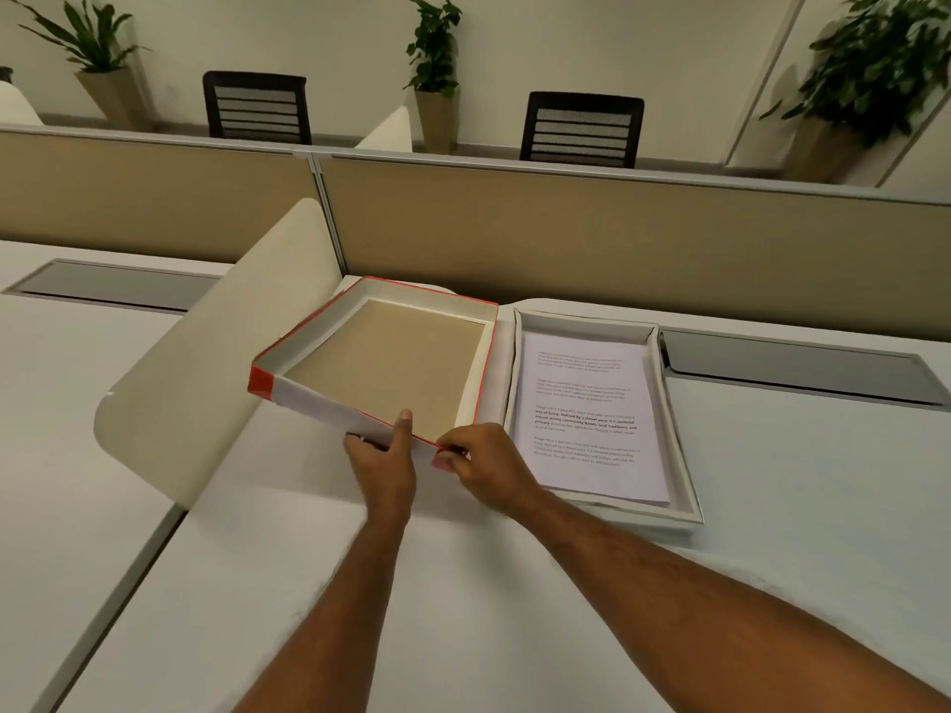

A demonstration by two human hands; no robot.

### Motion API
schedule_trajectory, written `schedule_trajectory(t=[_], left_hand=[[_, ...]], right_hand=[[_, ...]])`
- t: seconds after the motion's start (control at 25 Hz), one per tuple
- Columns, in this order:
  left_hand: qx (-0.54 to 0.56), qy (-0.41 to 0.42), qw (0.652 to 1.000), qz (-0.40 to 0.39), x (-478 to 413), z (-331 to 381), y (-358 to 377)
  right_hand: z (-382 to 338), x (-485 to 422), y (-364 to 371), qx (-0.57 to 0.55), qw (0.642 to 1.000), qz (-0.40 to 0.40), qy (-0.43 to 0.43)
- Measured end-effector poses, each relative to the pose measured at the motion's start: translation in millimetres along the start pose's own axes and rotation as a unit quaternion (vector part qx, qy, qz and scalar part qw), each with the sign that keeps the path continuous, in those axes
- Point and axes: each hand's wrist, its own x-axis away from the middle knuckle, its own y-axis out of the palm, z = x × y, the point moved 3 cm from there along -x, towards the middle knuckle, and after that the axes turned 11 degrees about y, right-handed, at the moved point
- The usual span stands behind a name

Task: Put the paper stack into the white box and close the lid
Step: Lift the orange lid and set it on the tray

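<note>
**Both hands grip the lid's near edge; papers lie in the white box**

The left hand (383,458) clamps the near wall of the lid (383,367), thumb up over the rim on the inside and fingers curled beneath. The right hand (486,463) pinches the lid's near right corner, fingertips closed on the red edge. Both forearms reach in from the lower right, the wrists close together, the right forearm crossing the table (463,609) at a low slant.

The lid is held upside down and tilted, its near edge lifted off the table. It shows a tan inner panel, white inside walls and a red outer rim, with a red patch on its near left corner.

Just beside it on the right, the white box (674,429) rests flat on the table, open. The paper stack (586,419) lies inside, its top sheet printed with several short blocks of text too small to read.

A cream curved divider (206,383) stands to the left of the lid. Behind runs a tan partition (617,234), and beyond it two black chairs (581,128) and potted plants (435,59) stand against the wall.
</note>
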Motion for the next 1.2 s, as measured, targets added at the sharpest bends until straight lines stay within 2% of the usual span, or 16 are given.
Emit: schedule_trajectory(t=[0.16, 0.28, 0.36, 0.44, 0.52, 0.72, 0.84, 0.96, 1.0, 1.04, 1.08, 1.12, 1.16, 1.2], left_hand=[[-0.008, 0.133, 0.990, -0.045, 5, 48, 21], [-0.049, 0.233, 0.966, -0.104, 14, 65, 33], [-0.094, 0.285, 0.944, -0.140, 22, 72, 40], [-0.145, 0.345, 0.913, -0.159, 30, 76, 44], [-0.189, 0.408, 0.873, -0.189, 35, 78, 48], [-0.240, 0.523, 0.789, -0.215, 42, 77, 52], [-0.265, 0.561, 0.751, -0.226, 44, 82, 56], [-0.289, 0.609, 0.690, -0.264, 34, 87, 51], [-0.293, 0.584, 0.708, -0.268, 24, 89, 46], [-0.283, 0.524, 0.761, -0.256, 12, 92, 41], [-0.250, 0.424, 0.838, -0.234, -1, 93, 34], [-0.184, 0.290, 0.916, -0.210, -12, 91, 32], [-0.109, 0.153, 0.960, -0.206, -20, 86, 34], [-0.047, 0.042, 0.970, -0.234, -21, 79, 42]], right_hand=[[-10, -3, -42, -0.001, 0.999, 0.000, 0.046], [-31, -9, -104, -0.140, 0.985, 0.073, 0.073], [-44, -18, -150, -0.286, 0.945, 0.104, 0.119], [-57, -26, -188, -0.415, 0.890, 0.082, 0.172], [-68, -29, -215, -0.484, 0.848, 0.052, 0.210], [-61, -25, -244, -0.434, 0.855, 0.016, 0.286], [-35, -12, -240, -0.367, 0.868, 0.073, 0.326], [-11, 4, -240, -0.390, 0.860, 0.122, 0.306], [-2, 9, -243, -0.399, 0.857, 0.129, 0.299], [7, 15, -247, -0.410, 0.852, 0.133, 0.296], [17, 20, -250, -0.424, 0.845, 0.136, 0.296], [28, 25, -253, -0.439, 0.837, 0.138, 0.297], [40, 31, -254, -0.450, 0.829, 0.139, 0.302], [51, 36, -254, -0.458, 0.822, 0.138, 0.310]])
